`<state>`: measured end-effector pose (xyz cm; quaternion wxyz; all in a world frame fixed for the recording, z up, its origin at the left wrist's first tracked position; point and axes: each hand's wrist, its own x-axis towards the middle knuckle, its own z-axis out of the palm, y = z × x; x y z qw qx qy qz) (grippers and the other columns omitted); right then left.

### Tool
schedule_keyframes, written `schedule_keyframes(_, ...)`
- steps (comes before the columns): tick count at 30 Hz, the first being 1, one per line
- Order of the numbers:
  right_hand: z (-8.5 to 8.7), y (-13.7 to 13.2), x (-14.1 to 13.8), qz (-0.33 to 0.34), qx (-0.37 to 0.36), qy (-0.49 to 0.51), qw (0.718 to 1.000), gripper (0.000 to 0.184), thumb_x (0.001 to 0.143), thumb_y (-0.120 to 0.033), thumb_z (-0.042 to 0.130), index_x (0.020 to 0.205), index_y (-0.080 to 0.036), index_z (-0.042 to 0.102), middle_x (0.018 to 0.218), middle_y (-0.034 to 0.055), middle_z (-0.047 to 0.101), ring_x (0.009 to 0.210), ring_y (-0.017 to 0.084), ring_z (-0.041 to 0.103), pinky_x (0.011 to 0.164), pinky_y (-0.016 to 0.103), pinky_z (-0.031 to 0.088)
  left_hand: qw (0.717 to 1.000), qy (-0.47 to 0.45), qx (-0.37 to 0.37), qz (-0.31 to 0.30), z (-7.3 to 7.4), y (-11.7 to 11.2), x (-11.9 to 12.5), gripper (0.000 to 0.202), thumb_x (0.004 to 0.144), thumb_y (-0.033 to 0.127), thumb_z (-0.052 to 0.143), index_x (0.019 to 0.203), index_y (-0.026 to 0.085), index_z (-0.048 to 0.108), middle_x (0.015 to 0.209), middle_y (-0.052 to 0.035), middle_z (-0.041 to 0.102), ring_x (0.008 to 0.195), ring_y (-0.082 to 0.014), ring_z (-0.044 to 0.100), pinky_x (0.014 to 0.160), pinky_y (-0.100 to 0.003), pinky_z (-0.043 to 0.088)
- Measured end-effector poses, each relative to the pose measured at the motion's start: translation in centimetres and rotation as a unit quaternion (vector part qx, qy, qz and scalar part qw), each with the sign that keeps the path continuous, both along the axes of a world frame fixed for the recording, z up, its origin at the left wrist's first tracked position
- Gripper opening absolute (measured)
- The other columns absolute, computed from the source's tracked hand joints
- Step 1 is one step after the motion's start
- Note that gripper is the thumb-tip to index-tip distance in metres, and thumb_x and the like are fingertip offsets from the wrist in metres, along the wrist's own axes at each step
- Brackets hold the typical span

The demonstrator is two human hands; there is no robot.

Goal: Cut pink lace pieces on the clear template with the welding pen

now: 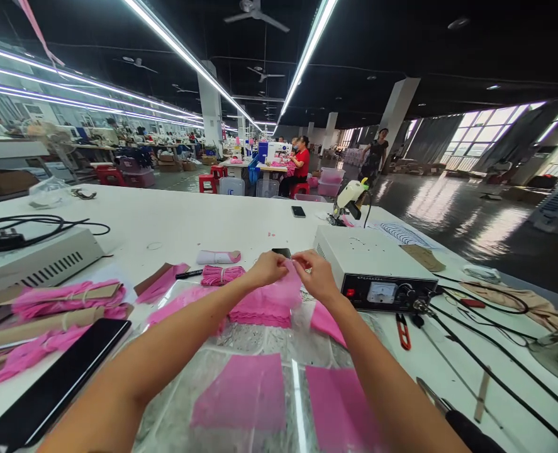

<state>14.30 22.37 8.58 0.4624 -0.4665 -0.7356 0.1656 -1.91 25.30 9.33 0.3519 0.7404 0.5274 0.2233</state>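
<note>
Between my two hands hangs a thin pink fabric piece, lifted above a pink fabric stack. My left hand is closed on its upper left edge. Close beside it, my right hand pinches the same piece at its upper right. Two flat pink panels lie nearer to me on a clear, grey-patterned sheet. Left of the stack is a tied pink bundle, with a black pen by it. Another pink piece is partly covered by my right forearm.
A control box with a dial stands at right, cables trailing from it. Red thread snips and scissors lie nearby. At left are pink bundles and a long black slab. Beyond the table, a person in red sits.
</note>
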Motion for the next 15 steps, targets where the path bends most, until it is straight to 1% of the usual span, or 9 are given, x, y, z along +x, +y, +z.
schedule_keyframes(2, 0.0, -0.8, 0.0, -0.012, -0.018, 0.033, 0.999, 0.015, 0.08, -0.025, 0.055, 0.088, -0.02, 0.067, 0.088, 0.0058, 0.065, 0.076, 0.017, 0.057, 0.077, 0.034, 0.047, 0.997, -0.04, -0.04, 0.047, 0.4, -0.7, -0.8, 0.031, 0.094, 0.034, 0.059, 0.119, 0.015, 0.057, 0.118, -0.0088, 0.06, 0.099, -0.0211, 0.062, 0.084, -0.041, 0.054)
schedule_keyframes(4, -0.2, -1.8, 0.1, -0.008, -0.057, 0.058, 0.997, 0.013, 0.077, -0.028, 0.058, 0.082, -0.02, 0.067, 0.082, 0.0044, 0.065, 0.072, 0.016, 0.056, 0.075, 0.034, 0.047, 0.99, -0.083, -0.078, 0.089, 0.6, -1.5, -1.6, 0.032, 0.094, 0.034, 0.058, 0.12, 0.015, 0.056, 0.117, -0.009, 0.06, 0.099, -0.0208, 0.062, 0.083, -0.041, 0.054)
schedule_keyframes(6, -0.7, -2.9, 0.1, 0.008, -0.111, 0.082, 0.99, 0.012, 0.073, -0.03, 0.062, 0.078, -0.02, 0.067, 0.075, 0.0028, 0.065, 0.071, 0.016, 0.057, 0.073, 0.033, 0.048, 0.978, -0.128, -0.112, 0.12, 0.7, -2.5, -2.2, 0.032, 0.094, 0.034, 0.058, 0.12, 0.014, 0.056, 0.117, -0.009, 0.06, 0.098, -0.0207, 0.062, 0.083, -0.04, 0.055)
schedule_keyframes(8, -1.3, -3.9, 0.0, 0.029, -0.177, 0.111, 0.977, 0.016, 0.068, -0.031, 0.066, 0.079, -0.019, 0.067, 0.074, 0.0024, 0.066, 0.071, 0.016, 0.058, 0.073, 0.033, 0.048, 0.964, -0.175, -0.141, 0.143, 0.8, -3.9, -2.6, 0.031, 0.094, 0.034, 0.058, 0.119, 0.014, 0.056, 0.116, -0.0088, 0.06, 0.098, -0.0205, 0.062, 0.082, -0.04, 0.055)
schedule_keyframes(11, -2.0, -5.6, -0.4, 0.059, -0.285, 0.174, 0.941, 0.03, 0.065, -0.034, 0.071, 0.09, -0.018, 0.065, 0.084, 0.0052, 0.068, 0.078, 0.018, 0.063, 0.071, 0.033, 0.05, 0.938, -0.251, -0.176, 0.163, 0.5, -6.1, -3.2, 0.03, 0.095, 0.033, 0.058, 0.118, 0.014, 0.057, 0.114, -0.0084, 0.06, 0.095, -0.0196, 0.063, 0.081, -0.038, 0.055)
schedule_keyframes(13, -2.3, -6.9, -0.9, 0.083, -0.352, 0.221, 0.906, 0.039, 0.066, -0.036, 0.074, 0.099, -0.019, 0.062, 0.092, 0.0074, 0.068, 0.084, 0.019, 0.065, 0.075, 0.035, 0.052, 0.916, -0.305, -0.195, 0.174, 0.2, -7.7, -3.5, 0.03, 0.095, 0.033, 0.058, 0.117, 0.014, 0.057, 0.113, -0.0082, 0.061, 0.094, -0.019, 0.063, 0.079, -0.037, 0.056)
schedule_keyframes(15, -2.4, -8.3, -1.5, 0.109, -0.41, 0.263, 0.867, 0.043, 0.066, -0.039, 0.076, 0.1, -0.02, 0.06, 0.096, 0.0077, 0.067, 0.086, 0.019, 0.067, 0.079, 0.037, 0.053, 0.892, -0.356, -0.206, 0.187, -0.3, -9.3, -3.7, 0.029, 0.095, 0.033, 0.058, 0.117, 0.014, 0.057, 0.111, -0.0078, 0.061, 0.092, -0.0183, 0.063, 0.077, -0.036, 0.056)
